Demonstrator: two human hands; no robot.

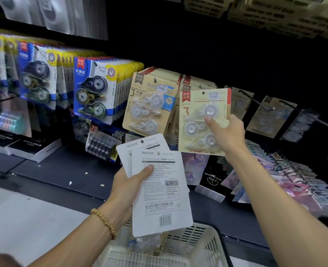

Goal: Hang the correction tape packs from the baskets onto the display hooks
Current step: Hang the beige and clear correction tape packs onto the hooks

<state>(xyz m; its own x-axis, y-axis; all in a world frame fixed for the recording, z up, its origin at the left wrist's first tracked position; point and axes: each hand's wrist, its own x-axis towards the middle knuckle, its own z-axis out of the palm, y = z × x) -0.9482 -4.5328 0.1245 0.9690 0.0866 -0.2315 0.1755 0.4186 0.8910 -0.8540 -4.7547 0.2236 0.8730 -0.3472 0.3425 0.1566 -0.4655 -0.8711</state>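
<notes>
A: How far along is the hanging judged to be?

B: Partway. Many beige packs (149, 101) are already hung on the display hooks, while one cream pack (204, 120) is held up just beside them, its hole not yet threaded on a hook. It is pinched by the right hand (228, 133), thumb on the front blister.

A: And what is left?

B: Two white-backed packs (159, 187) are gripped in the left hand (128, 187), thumb pressed across the front one. More are seen in the basket (197, 245) below, too blurred to be counted.

A: Empty hooks?

B: Two bare hooks (261, 106) can be made out to the right, with packs hung behind them.
</notes>
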